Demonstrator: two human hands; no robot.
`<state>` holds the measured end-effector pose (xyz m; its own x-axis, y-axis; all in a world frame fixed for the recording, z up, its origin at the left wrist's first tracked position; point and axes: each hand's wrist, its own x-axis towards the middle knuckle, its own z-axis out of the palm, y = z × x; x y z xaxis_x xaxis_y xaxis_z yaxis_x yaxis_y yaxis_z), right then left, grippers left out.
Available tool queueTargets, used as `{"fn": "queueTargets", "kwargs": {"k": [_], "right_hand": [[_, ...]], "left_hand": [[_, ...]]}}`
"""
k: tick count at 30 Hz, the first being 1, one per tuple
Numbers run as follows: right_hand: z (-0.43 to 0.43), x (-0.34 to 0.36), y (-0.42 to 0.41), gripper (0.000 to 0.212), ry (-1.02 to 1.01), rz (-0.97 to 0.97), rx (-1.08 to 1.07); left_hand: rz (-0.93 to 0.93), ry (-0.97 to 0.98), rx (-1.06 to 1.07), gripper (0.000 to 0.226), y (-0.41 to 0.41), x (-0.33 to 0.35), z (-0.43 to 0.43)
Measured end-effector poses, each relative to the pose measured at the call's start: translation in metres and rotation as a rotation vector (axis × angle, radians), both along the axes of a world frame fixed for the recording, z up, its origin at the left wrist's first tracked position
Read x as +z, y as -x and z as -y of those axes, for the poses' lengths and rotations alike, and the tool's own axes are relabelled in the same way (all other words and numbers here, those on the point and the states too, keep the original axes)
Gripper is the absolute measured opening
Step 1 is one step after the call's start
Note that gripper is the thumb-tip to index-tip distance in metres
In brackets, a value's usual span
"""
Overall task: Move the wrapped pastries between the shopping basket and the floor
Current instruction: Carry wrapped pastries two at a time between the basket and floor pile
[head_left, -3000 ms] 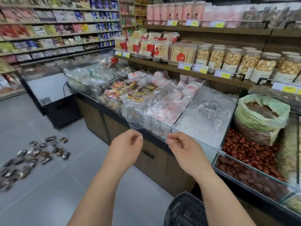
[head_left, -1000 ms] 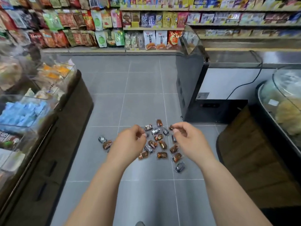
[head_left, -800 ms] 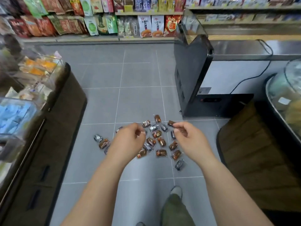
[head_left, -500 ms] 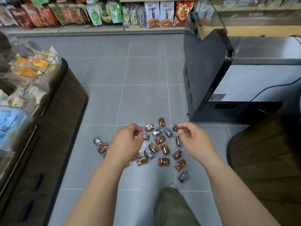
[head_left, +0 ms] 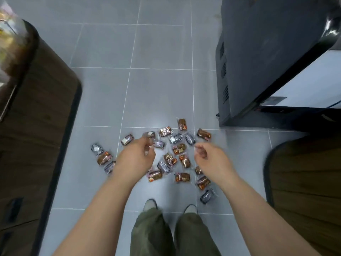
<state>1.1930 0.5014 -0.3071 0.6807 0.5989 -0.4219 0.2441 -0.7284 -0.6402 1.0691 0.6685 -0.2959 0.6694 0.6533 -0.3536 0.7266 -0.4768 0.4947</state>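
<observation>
Several wrapped pastries in clear, brown and silver wrappers lie scattered on the grey tiled floor, straight ahead of my feet. My left hand hovers over the left half of the pile with its fingers loosely curled and nothing in it. Over the right half my right hand hangs the same way, also holding nothing. Some pastries are hidden under both hands. The shopping basket is out of view.
A dark brown display counter runs along the left. A black and white freezer cabinet stands at the back right, and a brown wooden stand is at the right. My shoes are just short of the pile.
The view turned from the shelf counter to the floor and tilted down over the pile. I stepped closer, so my legs and shoes now show. Both hands kept their pose.
</observation>
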Motion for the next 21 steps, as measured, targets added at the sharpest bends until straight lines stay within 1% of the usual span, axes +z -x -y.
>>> {"fn": "queueTargets", "kwargs": {"k": [3, 6, 10, 14, 17, 21], "right_hand": [[-0.009, -0.051, -0.006, 0.034, 0.049, -0.007, 0.016], [-0.016, -0.111, -0.009, 0.032, 0.122, 0.0, 0.031], [-0.02, -0.205, -0.007, 0.028, 0.254, 0.028, 0.164], [-0.018, -0.288, 0.002, 0.044, 0.399, 0.024, 0.227], [-0.013, -0.345, 0.007, 0.053, 0.525, 0.05, 0.262], [-0.002, -0.419, 0.011, 0.064, 0.586, 0.069, 0.303]], "left_hand": [[-0.028, 0.006, -0.034, 0.023, -0.008, -0.05, -0.014], [-0.053, 0.046, -0.037, 0.024, -0.01, -0.109, -0.025], [-0.157, 0.1, -0.099, 0.03, -0.002, -0.207, -0.027], [-0.282, 0.057, -0.172, 0.045, 0.011, -0.294, -0.016], [-0.377, 0.023, -0.282, 0.054, 0.023, -0.358, -0.011], [-0.509, 0.06, -0.407, 0.064, 0.042, -0.437, -0.005]]}}
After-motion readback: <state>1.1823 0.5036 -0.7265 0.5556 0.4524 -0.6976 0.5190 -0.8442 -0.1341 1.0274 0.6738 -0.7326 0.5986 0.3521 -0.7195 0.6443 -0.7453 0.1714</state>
